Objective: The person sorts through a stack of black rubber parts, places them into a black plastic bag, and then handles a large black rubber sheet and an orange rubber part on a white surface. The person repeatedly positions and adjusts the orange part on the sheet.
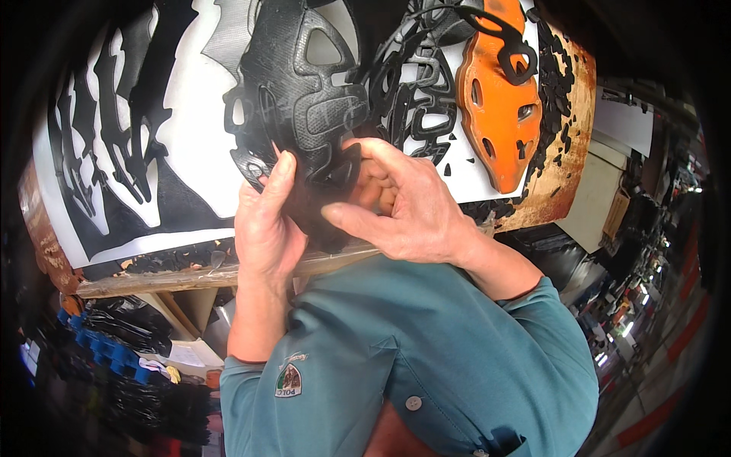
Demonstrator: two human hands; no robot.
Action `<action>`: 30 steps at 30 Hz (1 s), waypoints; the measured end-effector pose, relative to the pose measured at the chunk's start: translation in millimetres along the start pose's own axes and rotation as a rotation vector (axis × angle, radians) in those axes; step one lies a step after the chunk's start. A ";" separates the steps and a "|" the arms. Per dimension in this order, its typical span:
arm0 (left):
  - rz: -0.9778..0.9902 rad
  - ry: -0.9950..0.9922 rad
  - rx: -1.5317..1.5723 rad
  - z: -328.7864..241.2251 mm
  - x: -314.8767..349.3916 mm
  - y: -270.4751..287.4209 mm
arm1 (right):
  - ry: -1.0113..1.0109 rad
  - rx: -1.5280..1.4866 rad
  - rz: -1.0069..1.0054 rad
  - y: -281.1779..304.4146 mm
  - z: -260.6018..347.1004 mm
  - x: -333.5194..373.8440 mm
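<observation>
A black textured upper-like cut-out piece (327,99) with several openings is held up over the work surface. My left hand (266,217) is closed on its lower left edge, thumb on the front and the other fingers mostly hidden behind. My right hand (403,202) is at the lower right tip of the piece, its index finger against the edge. The right thumb stands apart, below the piece, and the other fingers are loosely curled. Between the hands, a dark part below the piece is blurred, so I cannot make out its shape.
An orange template (499,107) with slots lies at the right, a thin black cut strap (506,34) over its top. Black cut-outs (430,99) lie beside it. A black sheet with gaps (126,129) covers white backing at the left. Black scraps (556,99) litter the wooden board (580,129).
</observation>
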State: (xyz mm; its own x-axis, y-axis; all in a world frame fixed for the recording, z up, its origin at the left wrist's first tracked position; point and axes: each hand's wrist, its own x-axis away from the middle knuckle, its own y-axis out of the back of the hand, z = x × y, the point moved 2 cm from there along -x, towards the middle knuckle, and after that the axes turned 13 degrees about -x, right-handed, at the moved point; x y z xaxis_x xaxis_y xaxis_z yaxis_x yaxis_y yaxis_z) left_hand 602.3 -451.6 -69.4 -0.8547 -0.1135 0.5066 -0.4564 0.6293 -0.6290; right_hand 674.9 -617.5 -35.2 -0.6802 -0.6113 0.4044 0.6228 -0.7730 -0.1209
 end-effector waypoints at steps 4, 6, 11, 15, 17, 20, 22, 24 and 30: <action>-0.011 -0.040 -0.262 -13.9 6.8 -9.7 | -0.016 -0.460 -0.025 -10.2 -4.8 4.3; 0.024 -0.072 -0.320 -18.4 8.6 -15.3 | 0.040 -0.573 -0.093 -15.1 -3.4 7.1; -0.035 -0.020 -0.449 -15.8 9.4 -23.6 | -0.044 -0.502 -0.089 -9.2 -0.9 6.9; -0.099 -0.021 -0.470 -11.5 8.8 -20.6 | -0.267 -0.619 0.060 4.2 -2.4 6.8; -0.089 0.002 -0.475 -10.4 7.2 -15.5 | -0.248 -0.676 0.055 5.5 -3.7 6.3; -0.022 0.015 -0.357 -8.1 6.1 -9.7 | -0.246 -0.767 0.020 1.1 -9.0 6.7; 0.037 0.014 -0.227 -5.6 6.0 -8.9 | -0.226 -0.825 0.020 -2.5 -12.5 8.1; 0.088 0.020 -0.080 -2.7 7.4 -11.2 | -0.217 -0.862 0.016 -4.7 -15.8 9.2; 0.030 -0.029 -0.048 -0.8 8.9 -16.0 | -0.152 -0.766 0.108 3.3 -11.7 2.2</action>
State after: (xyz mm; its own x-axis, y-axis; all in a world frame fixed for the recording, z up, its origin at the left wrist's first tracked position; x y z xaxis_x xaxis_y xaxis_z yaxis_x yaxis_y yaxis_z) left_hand 602.2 -462.0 -54.4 -0.8750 -0.1161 0.4700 -0.4186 0.6691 -0.6141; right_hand 670.9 -623.3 -45.3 -0.5366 -0.7022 0.4679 0.2050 -0.6464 -0.7349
